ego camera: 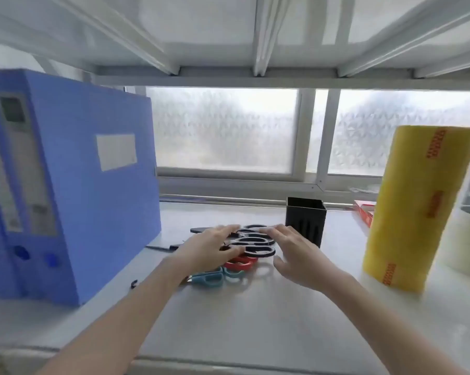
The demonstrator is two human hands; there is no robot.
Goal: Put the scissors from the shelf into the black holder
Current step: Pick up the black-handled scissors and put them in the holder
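Observation:
Several scissors lie in a pile on the white shelf (255,315): black-handled scissors (255,246), a red-handled pair (239,262) and a blue-handled pair (215,277). The black holder (305,221) stands upright just behind and right of the pile; nothing shows above its rim. My left hand (209,249) rests flat over the left part of the pile, fingers spread. My right hand (296,253) hovers at the pile's right side, fingers spread, close in front of the holder. Neither hand visibly grips anything. The blades point left, partly hidden by my left hand.
Blue file boxes (74,185) stand on the left of the shelf. A tall yellow roll (415,207) stands on the right, with pale tape rolls (469,239) and a red box (363,212) behind it. Another shelf (255,36) sits low overhead. A frosted window is behind.

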